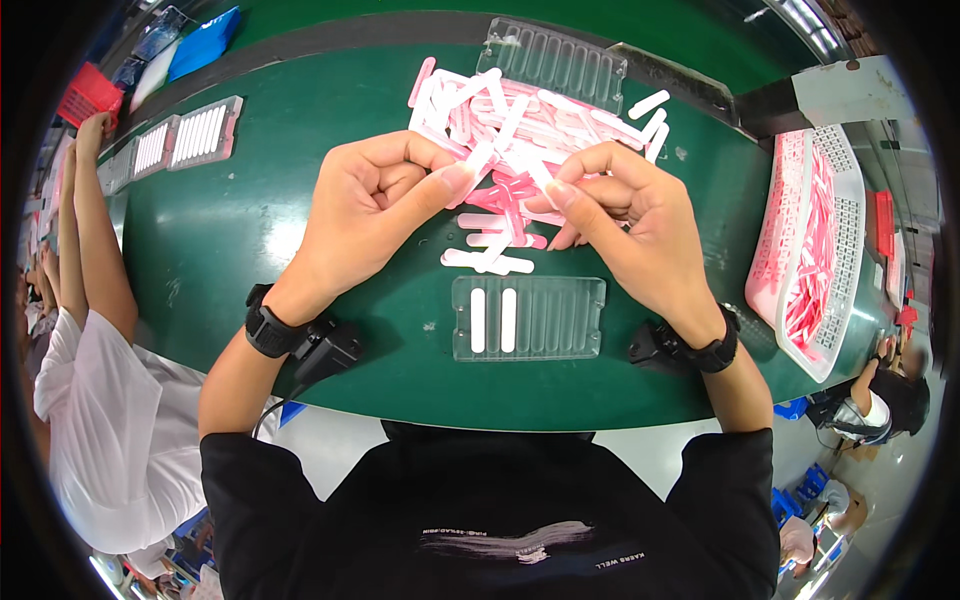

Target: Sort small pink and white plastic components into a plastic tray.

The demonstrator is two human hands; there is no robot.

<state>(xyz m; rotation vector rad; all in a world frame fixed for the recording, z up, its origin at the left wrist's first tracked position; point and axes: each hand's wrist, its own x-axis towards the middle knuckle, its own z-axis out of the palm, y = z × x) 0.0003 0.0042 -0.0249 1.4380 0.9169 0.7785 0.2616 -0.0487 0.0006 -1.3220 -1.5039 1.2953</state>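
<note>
Over the pile, my left hand (370, 205) pinches a narrow white strip (482, 157) between thumb and forefinger. Facing it, my right hand (635, 220) is closed in a pinch on another white strip (541, 177). Both strips are small, flat bars with rounded ends. Beneath and beyond my fingers spreads a loose pile of pink and white strips (570, 122). Several more strips (487, 262) lie scattered on the near side of the pile. Closer to me rests a clear slotted tray (555, 320); two white strips (508, 320) stand in its left part, with a gap between them.
Behind the pile a second clear slotted tray (555, 62) leans at a slant. A white perforated basket (850, 215) of pink strips stands on the right. At far left, filled trays (203, 135) lie near another person's arm (100, 215). The green table (300, 370) curves toward me.
</note>
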